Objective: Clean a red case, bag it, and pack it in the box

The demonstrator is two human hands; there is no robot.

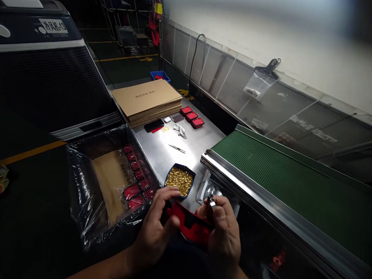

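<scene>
A red and black case (190,225) sits between both hands at the bottom centre. My left hand (155,232) grips its left end with thumb and fingers curled round it. My right hand (223,233) clasps its right end and also pinches a small silver tool (211,201) that sticks up above the fingers. Just beyond the hands, a blue tray of small gold pieces (179,180) rests on the metal table (173,153).
A plastic-lined cardboard box (110,181) with a row of red cases stands at left. A green conveyor belt (289,181) runs along the right. Farther back lie three red cases (192,116), a stack of flat cardboard (147,101), a phone (153,125) and tweezers (177,148). A dark machine (41,63) fills the upper left.
</scene>
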